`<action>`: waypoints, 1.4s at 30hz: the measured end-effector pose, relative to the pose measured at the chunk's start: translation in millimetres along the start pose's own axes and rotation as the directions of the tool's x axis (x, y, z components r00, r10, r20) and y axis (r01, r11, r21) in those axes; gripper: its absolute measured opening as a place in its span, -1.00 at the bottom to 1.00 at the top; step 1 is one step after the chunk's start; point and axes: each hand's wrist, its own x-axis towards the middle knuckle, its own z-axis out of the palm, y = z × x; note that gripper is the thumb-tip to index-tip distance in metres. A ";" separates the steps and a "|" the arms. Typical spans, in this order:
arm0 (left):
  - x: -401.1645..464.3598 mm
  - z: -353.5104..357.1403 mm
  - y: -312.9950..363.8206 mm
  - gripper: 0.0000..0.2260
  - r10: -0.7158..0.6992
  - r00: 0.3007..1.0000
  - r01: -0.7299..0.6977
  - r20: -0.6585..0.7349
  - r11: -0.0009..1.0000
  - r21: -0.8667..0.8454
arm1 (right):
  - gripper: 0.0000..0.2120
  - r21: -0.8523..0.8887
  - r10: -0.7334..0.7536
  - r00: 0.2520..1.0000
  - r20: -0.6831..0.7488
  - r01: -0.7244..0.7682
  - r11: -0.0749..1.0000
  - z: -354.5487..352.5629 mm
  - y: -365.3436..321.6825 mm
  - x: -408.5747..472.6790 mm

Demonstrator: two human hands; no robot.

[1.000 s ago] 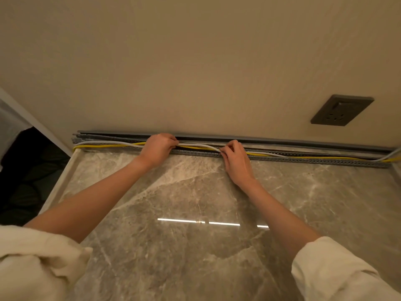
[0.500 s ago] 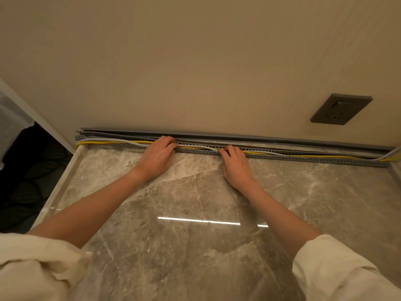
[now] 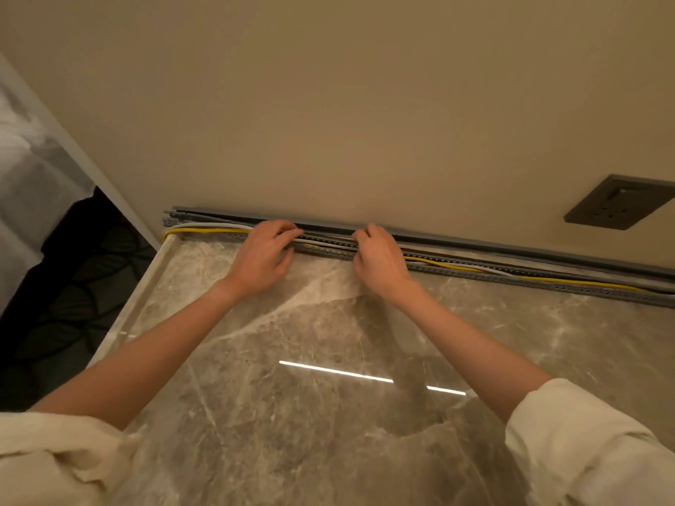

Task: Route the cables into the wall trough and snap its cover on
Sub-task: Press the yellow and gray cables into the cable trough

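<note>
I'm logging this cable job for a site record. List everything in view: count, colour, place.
Cable trough: one, grey, slotted, along the wall base at the countertop's back edge, uncovered.
Trough cover: one, grey strip, against the wall behind the trough.
Yellow cable: one, lying along the trough.
White cable: one, beside the yellow one.
Countertop: one, grey-brown marble.
Wall socket: one, dark grey, on the beige wall, right.
Sleeves: two, cream.
Left hand: fingers on the cables at the trough.
Right hand: the same, to its right.
</note>
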 end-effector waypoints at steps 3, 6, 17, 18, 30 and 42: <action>-9.9 -21.6 -35.0 -0.71 -0.102 0.994 0.104 -0.049 0.994 0.045 | -0.69 0.108 -0.093 0.996 -0.014 0.094 0.990 4.7 -16.6 18.1; -19.3 -41.5 -69.9 -0.72 -0.247 0.966 0.252 -0.070 0.966 0.063 | -0.62 0.133 -0.207 0.978 -0.001 0.205 0.970 11.5 -30.7 30.4; -46.7 -74.8 -147.5 -0.82 -0.711 0.703 0.704 0.018 0.699 0.130 | -0.66 0.130 -0.460 0.888 0.006 0.455 0.881 42.2 -69.6 64.4; -48.1 -73.6 -151.5 -0.80 -0.745 0.667 0.734 0.033 0.664 0.143 | -0.69 0.133 -0.457 0.889 -0.009 0.454 0.881 44.3 -70.5 66.2; -50.1 -65.0 -186.8 -0.84 -0.803 0.582 0.813 0.129 0.575 -0.091 | -0.32 -0.032 -0.573 0.819 -0.040 0.572 0.819 60.1 -65.0 75.2; -61.2 -72.0 -182.9 -0.79 -0.652 0.758 0.650 0.010 0.756 0.078 | -0.23 -0.030 -0.582 0.813 0.019 0.583 0.812 68.9 -59.9 75.9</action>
